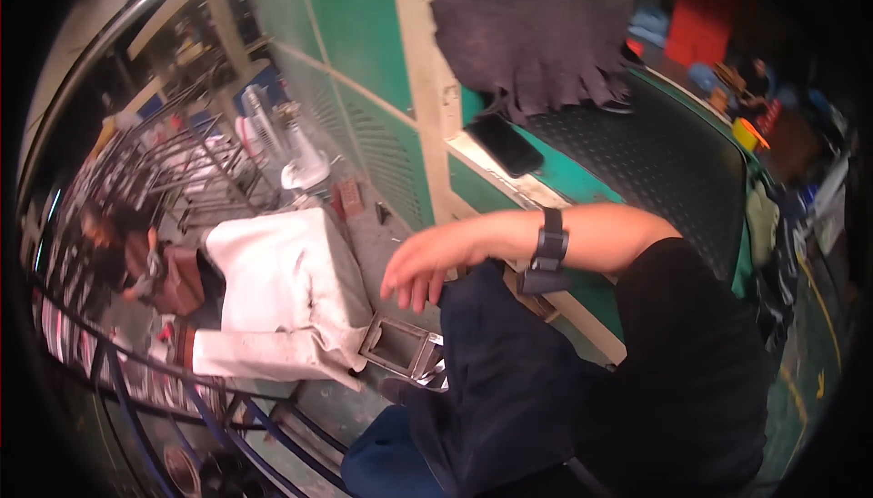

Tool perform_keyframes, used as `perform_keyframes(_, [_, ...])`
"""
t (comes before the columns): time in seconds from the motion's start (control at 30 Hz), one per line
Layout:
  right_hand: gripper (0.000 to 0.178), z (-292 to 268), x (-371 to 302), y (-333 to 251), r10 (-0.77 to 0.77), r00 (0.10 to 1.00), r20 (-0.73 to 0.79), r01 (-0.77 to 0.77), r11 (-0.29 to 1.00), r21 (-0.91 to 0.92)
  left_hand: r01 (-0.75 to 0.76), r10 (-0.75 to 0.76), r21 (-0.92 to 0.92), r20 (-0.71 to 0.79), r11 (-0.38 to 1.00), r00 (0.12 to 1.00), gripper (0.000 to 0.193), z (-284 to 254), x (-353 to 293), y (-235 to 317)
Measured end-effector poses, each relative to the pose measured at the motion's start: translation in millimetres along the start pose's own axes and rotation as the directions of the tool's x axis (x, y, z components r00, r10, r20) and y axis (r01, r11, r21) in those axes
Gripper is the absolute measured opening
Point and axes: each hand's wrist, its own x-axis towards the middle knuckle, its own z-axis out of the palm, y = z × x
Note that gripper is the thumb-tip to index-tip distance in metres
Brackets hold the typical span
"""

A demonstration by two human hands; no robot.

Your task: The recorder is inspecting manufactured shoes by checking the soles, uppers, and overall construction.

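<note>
My right hand [432, 261] hangs loose over my raised knee in dark blue cloth [509, 352], palm down. Its fingers droop slightly apart, and nothing shows in them. A dark band with a small box [549, 245] is strapped round that wrist. My left hand is out of view. Beyond my forearm, a black phone [506, 145] lies on the pale ledge of a green bench. Behind it, a dark grey-brown piece of cloth or leather [536, 48] with a ragged lower edge drapes over the bench. Below my fingers stands a small metal frame [397, 342].
A black studded mat [655, 161] covers the bench top. Left of my knee, a cream cloth [282, 289] covers a bulky shape. Another person [150, 271] bends at the far left beside metal racks [205, 161]. Dark blue metal bars [218, 416] cross the lower left.
</note>
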Motion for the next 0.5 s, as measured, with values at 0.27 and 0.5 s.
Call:
perform_keyframes(0.27, [0.033,-178.7,-185.0,25.5,-0.138,0.564,-0.814,0.343,0.936,0.078,-0.152,0.163,-0.069,0.598,0.986,0.785,0.039,128.8,-7.5,87.3])
perform_keyframes(0.5, [0.05,-400.4,-385.1,187.1,-0.278,-0.278,-0.919,-0.412,0.899,-0.148,-0.267,0.346,-0.266,0.324,0.926,0.88,0.026,211.3,-12.5,87.9])
